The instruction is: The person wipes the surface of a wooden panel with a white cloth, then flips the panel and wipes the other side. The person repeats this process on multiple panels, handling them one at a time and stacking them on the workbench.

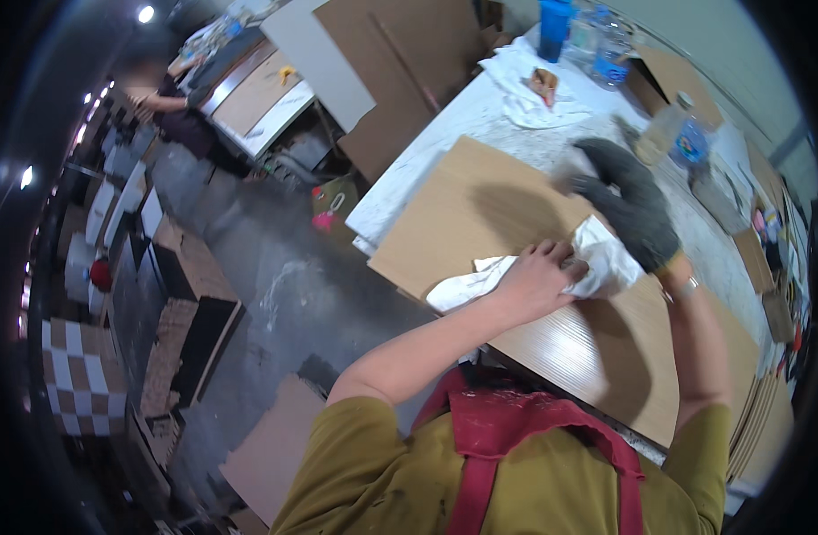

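My left hand [550, 275] is bare and closed on a crumpled white cloth [603, 259]. The cloth lies over a flat light-brown wood-grain panel [569, 343], and one end trails to the left of the hand. My right hand [627, 196] wears a dark grey glove and hovers past the cloth, above the panel's far right side. Its fingers curve round toward the left, and their tips are blurred, so anything between them cannot be made out. Shadows of the hands fall on the panel.
A marbled white table [409, 160] carries the panel. Beyond stand a blue cup [554, 31], several plastic bottles [610, 53] and a white rag [525, 80] with a small brown piece on it. Black-edged boards [181, 348] stand at left. Another person [181, 111] works at a far bench.
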Demonstrator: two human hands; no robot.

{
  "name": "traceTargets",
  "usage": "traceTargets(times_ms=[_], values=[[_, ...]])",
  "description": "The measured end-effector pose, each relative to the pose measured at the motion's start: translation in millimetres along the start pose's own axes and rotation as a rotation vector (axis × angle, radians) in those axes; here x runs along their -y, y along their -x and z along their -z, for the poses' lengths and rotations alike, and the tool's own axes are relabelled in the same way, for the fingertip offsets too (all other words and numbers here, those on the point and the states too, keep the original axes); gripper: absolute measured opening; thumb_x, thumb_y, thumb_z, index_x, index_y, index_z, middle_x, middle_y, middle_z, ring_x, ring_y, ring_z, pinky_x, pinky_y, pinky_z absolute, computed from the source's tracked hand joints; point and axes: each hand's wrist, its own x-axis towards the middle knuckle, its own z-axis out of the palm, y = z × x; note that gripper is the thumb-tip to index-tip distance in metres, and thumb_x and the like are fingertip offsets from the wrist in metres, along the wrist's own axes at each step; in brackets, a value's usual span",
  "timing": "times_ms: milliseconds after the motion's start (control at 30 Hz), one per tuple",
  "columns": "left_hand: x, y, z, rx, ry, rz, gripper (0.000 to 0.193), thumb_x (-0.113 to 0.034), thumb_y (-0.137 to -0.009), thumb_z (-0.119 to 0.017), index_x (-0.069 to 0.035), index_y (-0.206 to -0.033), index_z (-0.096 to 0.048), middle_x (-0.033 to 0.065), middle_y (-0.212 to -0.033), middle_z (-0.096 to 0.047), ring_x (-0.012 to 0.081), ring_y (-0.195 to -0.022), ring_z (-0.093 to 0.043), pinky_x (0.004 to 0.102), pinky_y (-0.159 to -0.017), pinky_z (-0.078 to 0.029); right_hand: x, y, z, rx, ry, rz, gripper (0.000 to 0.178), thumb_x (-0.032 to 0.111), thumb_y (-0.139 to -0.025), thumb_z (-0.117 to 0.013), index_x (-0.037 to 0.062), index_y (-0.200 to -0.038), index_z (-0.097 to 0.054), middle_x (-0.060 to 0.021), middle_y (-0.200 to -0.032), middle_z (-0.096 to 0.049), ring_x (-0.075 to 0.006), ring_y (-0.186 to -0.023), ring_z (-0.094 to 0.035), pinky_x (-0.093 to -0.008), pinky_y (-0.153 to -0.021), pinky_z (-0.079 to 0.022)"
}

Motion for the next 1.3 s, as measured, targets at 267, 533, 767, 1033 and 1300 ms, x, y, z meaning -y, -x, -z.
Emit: traceTargets(times_ms=[267, 533, 767, 1033, 1300], values=[[13, 8, 15, -0.112, 0.532, 0.154, 0.038, -0.02, -0.079, -0.071, -0.009, -0.115, -0.063, 0.0144, -0.109, -0.065, 0.027, -0.108, -0.059, 0.0426, -0.093, -0.047, 66, -94, -229, 0.573, -0.074, 0.687, 0.019, 0.019, -0.077, -0.068, 0.0123, -0.094, -0.065, -0.0113, -0.091, -0.066, -0.0328, -0.088, -0.063, -0.0426, -0.079, -0.049], [24, 19, -9, -0.351, 0.499, 0.018, 0.031, -0.016, -0.079, -0.071, -0.006, -0.108, -0.065, 0.0156, -0.11, -0.064, 0.0327, -0.11, -0.057, 0.043, -0.094, -0.044, 59, -121, -261, 0.744, 0.179, 0.741, 0.013, 0.022, -0.08, -0.059, 0.0106, -0.08, -0.065, -0.0122, -0.084, -0.066, -0.0327, -0.082, -0.063, -0.0427, -0.075, -0.049], [27, 15, -26, -0.345, 0.54, -0.007, 0.027, -0.014, -0.078, -0.069, -0.006, -0.104, -0.065, 0.0149, -0.108, -0.064, 0.0313, -0.105, -0.059, 0.0432, -0.088, -0.045, 67, -105, -265, 0.753, -0.022, 0.762, 0.014, 0.021, -0.079, -0.063, 0.0099, -0.086, -0.066, -0.0116, -0.093, -0.067, -0.0315, -0.091, -0.064, -0.0402, -0.08, -0.05], [25, 15, -14, -0.21, 0.321, 0.025, 0.036, -0.02, -0.073, -0.072, -0.01, -0.104, -0.06, 0.0115, -0.104, -0.057, 0.0286, -0.103, -0.054, 0.0385, -0.084, -0.044, 3, -167, -200, 0.769, 0.284, 0.534, 0.036, 0.02, -0.081, -0.071, 0.0068, -0.114, -0.064, -0.0146, -0.107, -0.066, -0.0337, -0.1, -0.063, -0.0407, -0.089, -0.05], [24, 11, -1, -0.052, 0.303, 0.046, 0.055, -0.017, -0.071, -0.074, -0.015, -0.122, -0.055, 0.0097, -0.112, -0.053, 0.0279, -0.105, -0.052, 0.0403, -0.084, -0.046, -101, -220, -162, 0.406, 0.479, 0.495, 0.024, 0.018, -0.082, -0.067, 0.0055, -0.103, -0.065, -0.0151, -0.099, -0.065, -0.0354, -0.094, -0.062, -0.0429, -0.084, -0.05]])
